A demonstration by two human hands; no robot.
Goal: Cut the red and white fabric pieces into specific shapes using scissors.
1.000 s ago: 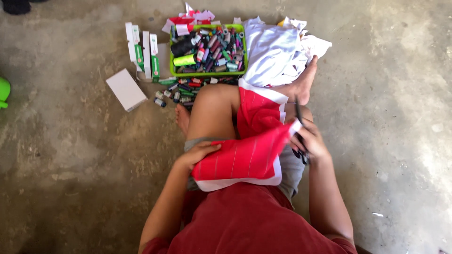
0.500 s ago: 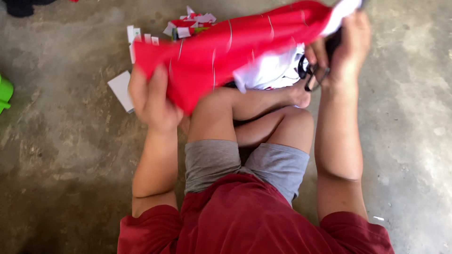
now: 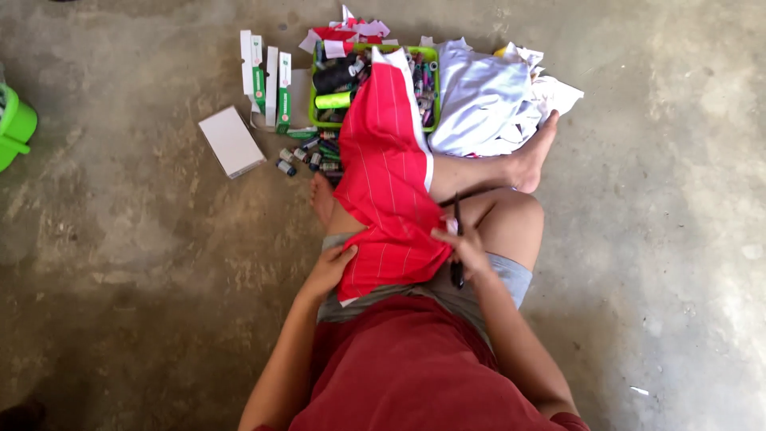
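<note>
One view is all you have, the head camera looking down over your lap, and in it the red cloth [image 3: 388, 183] with thin white stripes lies draped over your crossed legs, its long axis running away from you, from your lap up toward the green tray [image 3: 319, 80] on the floor. Both hands sit at the near end of that cloth: your left hand [image 3: 329, 271] rests against its left lower edge, fingers curled onto the fabric, and your right hand [image 3: 463, 247] is at its right lower edge, thumb and fingers pinching the hem while also closed round a pair of dark scissors [image 3: 457, 239] that points away from you, roughly parallel with the cloth (whether the blades are parted I cannot tell). The two hands are about equally near, one at each lower corner. Beyond your feet, the far tip of the cloth overlaps the tray, which is packed with thread spools; loose spools [image 3: 307, 153] lie just in front of it, a heap of white fabric [image 3: 487, 96] sits to its right, and small white and green boxes [image 3: 267, 80] stand to its left beside a flat white box [image 3: 231, 142]. You sit on a bare, mottled concrete floor [image 3: 120, 239], with a green plastic thing [image 3: 14, 128] at the far left edge.
</note>
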